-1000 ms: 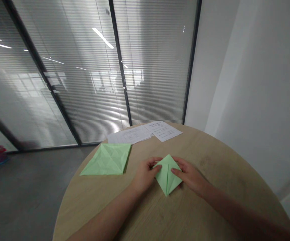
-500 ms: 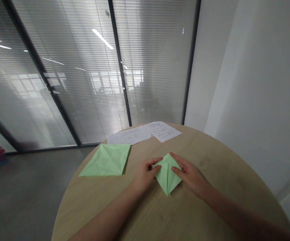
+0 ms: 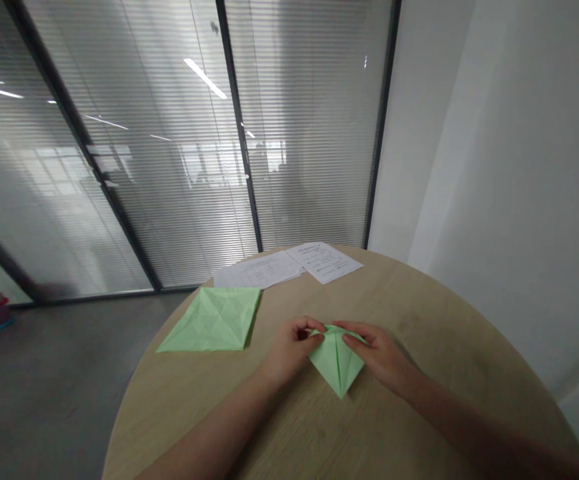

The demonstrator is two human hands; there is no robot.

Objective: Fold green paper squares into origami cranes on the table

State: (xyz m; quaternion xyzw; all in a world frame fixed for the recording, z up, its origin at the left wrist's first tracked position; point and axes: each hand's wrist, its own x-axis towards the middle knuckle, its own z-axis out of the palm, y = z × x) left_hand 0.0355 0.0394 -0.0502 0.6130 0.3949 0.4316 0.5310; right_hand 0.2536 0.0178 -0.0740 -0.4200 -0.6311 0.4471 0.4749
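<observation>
Desk (image 3: 419,300) had green sheet (image 3: 217,320) @ 10 o'clock; L hand (image 3: 288,350) & R hand (image 3: 384,353) pinched folded paper (image 3: 327,360), prob steadying folds.

The light is dim and grey, brightest through the blinds (image 3: 314,100), where white streaks glare on the glass (image 3: 134,220). Soft shadow falls on the table (image 3: 444,320) beside the left arm (image 3: 219,417). The right arm (image 3: 469,420) darkens and blurs toward the corner; the frames (image 3: 242,133) lean with wide-angle stretch. Print on the sheets (image 3: 325,262) is too soft to read, but creases in the green paper (image 3: 338,363) show.
</observation>
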